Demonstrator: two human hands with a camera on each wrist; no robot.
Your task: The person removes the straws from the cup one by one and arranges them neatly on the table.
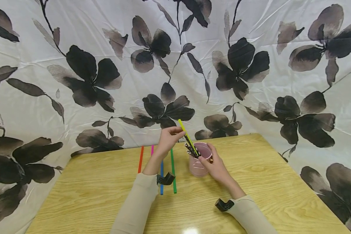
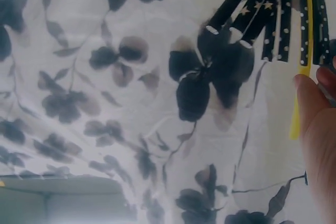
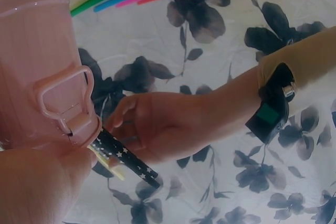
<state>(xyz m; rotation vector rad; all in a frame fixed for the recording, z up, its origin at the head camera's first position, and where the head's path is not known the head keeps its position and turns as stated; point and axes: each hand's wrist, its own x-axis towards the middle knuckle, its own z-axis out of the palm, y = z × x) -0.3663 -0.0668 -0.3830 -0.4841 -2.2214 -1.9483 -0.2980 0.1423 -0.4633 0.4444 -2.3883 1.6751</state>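
My left hand (image 1: 168,140) pinches a yellow straw (image 1: 181,124) near its upper end, thumb and fingertips on it. The straw slants down to the mouth of a pink metal bucket (image 1: 197,171) with a small wire handle on its side. Black straws with white dots and stars (image 2: 245,11) lean out of the bucket beside the yellow one. My right hand (image 1: 218,165) holds the bucket by its right side, thumb at the rim. The yellow straw's lower end is hidden among the black straws and the rim.
On the wooden table (image 1: 90,191), left of the bucket, lie a red straw (image 1: 140,159), a pink straw (image 1: 152,149), a blue straw (image 1: 162,188) and a green straw (image 1: 174,187), side by side. My left forearm passes over some of them. A floral cloth (image 1: 201,71) hangs behind the table.
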